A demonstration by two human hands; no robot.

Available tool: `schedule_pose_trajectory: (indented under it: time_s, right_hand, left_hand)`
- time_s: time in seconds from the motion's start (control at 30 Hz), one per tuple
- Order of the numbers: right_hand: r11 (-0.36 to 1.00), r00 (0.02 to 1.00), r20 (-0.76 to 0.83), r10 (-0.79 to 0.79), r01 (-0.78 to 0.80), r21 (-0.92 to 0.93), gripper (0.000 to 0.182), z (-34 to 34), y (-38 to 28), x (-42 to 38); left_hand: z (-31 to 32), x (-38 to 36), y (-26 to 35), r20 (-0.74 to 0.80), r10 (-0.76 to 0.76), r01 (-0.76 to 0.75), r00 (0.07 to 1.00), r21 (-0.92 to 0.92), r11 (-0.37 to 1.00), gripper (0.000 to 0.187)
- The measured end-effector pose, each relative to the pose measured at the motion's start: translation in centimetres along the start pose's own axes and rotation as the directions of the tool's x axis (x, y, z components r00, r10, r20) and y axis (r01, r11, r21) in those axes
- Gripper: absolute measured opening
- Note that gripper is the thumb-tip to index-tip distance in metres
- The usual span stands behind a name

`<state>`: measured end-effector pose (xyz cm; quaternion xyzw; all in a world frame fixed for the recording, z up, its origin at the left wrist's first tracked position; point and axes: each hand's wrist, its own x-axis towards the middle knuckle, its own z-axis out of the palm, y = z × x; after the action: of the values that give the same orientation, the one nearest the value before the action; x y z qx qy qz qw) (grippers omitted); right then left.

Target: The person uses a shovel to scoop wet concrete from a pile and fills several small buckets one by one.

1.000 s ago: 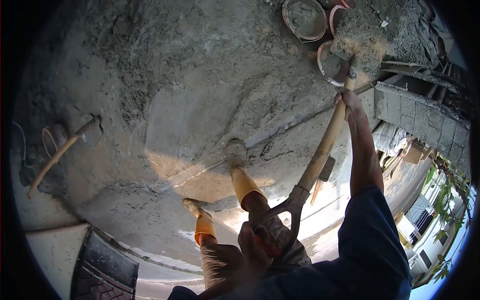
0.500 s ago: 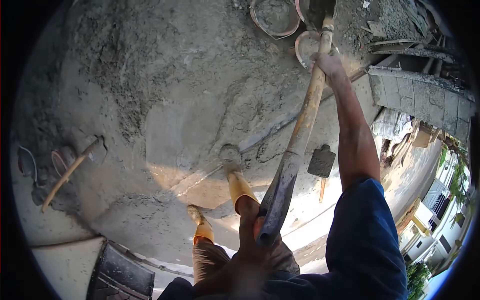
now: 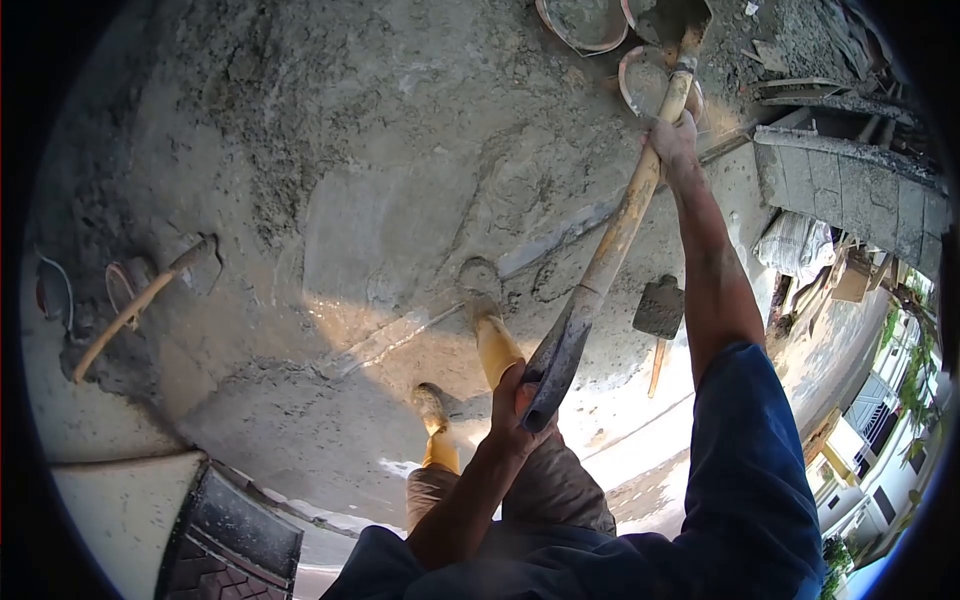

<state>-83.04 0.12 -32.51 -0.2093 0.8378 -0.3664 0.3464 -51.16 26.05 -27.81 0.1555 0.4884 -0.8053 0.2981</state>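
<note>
A long shovel [image 3: 632, 200] with a worn wooden shaft and a dark hollow grip end slants from my body up to the top of the view. My left hand [image 3: 515, 408] is closed around the grip end, close to my knee. Farther up, my right hand [image 3: 674, 142] wraps the shaft. The shovel's far end reaches a dark area at the top edge, among the buckets; its blade is hard to make out there. Close to the shaft and my right hand stands a bucket [image 3: 628, 88] with grey material inside.
Another bucket [image 3: 604, 48] stands at the top. A second shovel [image 3: 659, 308] lies right of the shaft. At left are a wooden-handled tool [image 3: 135, 318] and more buckets. Wet grey mortar [image 3: 280, 110] covers the ground. A sack [image 3: 795, 245] lies by the concrete structure [image 3: 850, 180] at right.
My left hand, lower and blurred before, now shows clearly around the grip end, which sits higher in view. The shovel and my right hand appear slightly farther right; the whole view has shifted too.
</note>
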Motion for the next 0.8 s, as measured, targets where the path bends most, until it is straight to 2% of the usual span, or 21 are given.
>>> schedule_pose_trajectory:
  time_s: [0.03, 0.07, 0.1, 0.17, 0.2, 0.23, 0.3, 0.33, 0.37, 0.43, 0.47, 0.5, 0.53, 0.57, 0.6, 0.63, 0.7, 0.77, 0.8]
  right_hand:
    - [0.999, 1.000, 0.016, -0.014, 0.014, 0.034, 0.037, -0.2, 0.1, -2.4]
    - [0.992, 1.000, 0.007, -0.027, 0.026, 0.126, 0.024, 0.2, -0.2, -5.2]
    - [0.991, 0.999, 0.017, -0.029, 0.027, 0.128, 0.024, 0.8, 0.3, -7.5]
    - [0.895, 0.993, 0.096, -0.071, 0.020, 0.446, 0.023, 1.0, 1.1, -12.6]
    - [0.854, 0.987, 0.163, -0.012, -0.074, 0.514, 0.021, 1.4, 1.9, -14.9]
    - [0.855, 0.987, 0.159, -0.017, -0.068, 0.515, 0.021, 1.9, 2.7, -16.9]
    - [0.803, 0.935, 0.326, 0.142, -0.301, 0.514, 0.017, 3.6, 4.7, -21.0]
    - [0.785, 0.925, 0.299, 0.234, -0.361, 0.503, 0.015, 5.4, 6.2, -23.2]
    - [0.761, 0.905, 0.277, 0.323, -0.422, 0.492, 0.014, 7.9, 7.9, -25.4]
    - [0.759, 0.867, 0.232, 0.441, -0.498, 0.419, 0.018, 13.6, 13.4, -30.5]
    - [0.706, 0.820, 0.265, 0.508, -0.572, 0.418, 0.023, 16.0, 15.6, -33.9]
    - [0.633, 0.750, 0.375, 0.546, -0.662, 0.402, 0.024, 18.1, 18.7, -37.5]
    - [0.594, 0.704, 0.442, 0.556, -0.708, 0.381, 0.024, 19.7, 20.9, -42.0]
    - [0.498, 0.584, 0.503, 0.637, -0.810, 0.309, 0.024, 21.4, 23.5, -46.6]
    - [0.420, 0.526, 0.568, 0.633, -0.850, 0.319, 0.025, 22.1, 24.9, -51.7]
    - [0.337, 0.398, 0.615, 0.681, -0.916, 0.219, 0.026, 23.0, 26.4, -56.1]
    - [0.319, 0.298, 0.642, 0.707, -0.944, 0.087, 0.028, 24.0, 28.8, -63.0]
    - [0.244, 0.211, 0.653, 0.727, -0.969, 0.041, 0.024, 24.2, 29.8, -66.4]
    - [0.231, 0.194, 0.660, 0.726, -0.973, 0.032, 0.023, 24.2, 30.1, -66.5]
  left_hand:
    - [-0.5, -1.4, 0.5, -0.143, 0.080, -0.071, 0.986, 0.073, 0.995, 0.036]
    - [-1.3, -3.1, 0.6, -0.277, 0.159, -0.121, 0.948, 0.149, 0.981, 0.039]
    - [-2.3, -4.6, 1.8, -0.273, 0.167, -0.130, 0.947, 0.148, 0.980, 0.039]
    - [-5.5, -8.8, 4.9, -0.096, 0.125, -0.088, 0.988, 0.320, 0.943, 0.042]
    - [-7.1, -11.2, 6.3, -0.142, 0.218, -0.143, 0.966, 0.411, 0.900, 0.043]
    - [-8.3, -13.8, 7.3, -0.180, 0.313, -0.187, 0.933, 0.500, 0.846, 0.044]
    - [-10.6, -18.5, 9.1, -0.325, 0.427, -0.224, 0.844, 0.510, 0.831, 0.045]
    - [-11.2, -20.3, 9.3, -0.419, 0.547, -0.270, 0.725, 0.557, 0.785, 0.043]
    - [-12.1, -22.5, 9.6, -0.415, 0.558, -0.282, 0.719, 0.559, 0.780, 0.043]
    - [-14.4, -28.5, 9.6, -0.402, 0.784, -0.406, 0.473, 0.690, 0.599, 0.042]
    - [-16.2, -32.0, 9.7, -0.413, 0.840, -0.428, 0.352, 0.727, 0.537, 0.042]
    - [-18.4, -36.2, 9.6, -0.414, 0.881, -0.436, 0.227, 0.766, 0.472, 0.042]
    - [-19.7, -40.5, 8.8, -0.443, 0.880, -0.453, 0.172, 0.758, 0.470, 0.042]
    - [-20.1, -44.0, 7.1, -0.437, 0.899, -0.437, 0.036, 0.802, 0.408, 0.043]
    - [-22.3, -48.7, 6.1, -0.425, 0.904, -0.398, -0.049, 0.839, 0.372, 0.044]
    - [-24.8, -53.2, 5.0, -0.420, 0.894, -0.373, -0.153, 0.863, 0.341, 0.046]
    - [-24.3, -56.7, 1.5, -0.330, 0.837, -0.209, -0.436, 0.942, 0.263, 0.050]
    - [-23.1, -58.4, -0.5, -0.305, 0.808, -0.119, -0.505, 0.951, 0.285, 0.053]
    - [-20.5, -56.2, -1.2, -0.301, 0.784, -0.113, -0.542, 0.951, 0.287, 0.054]
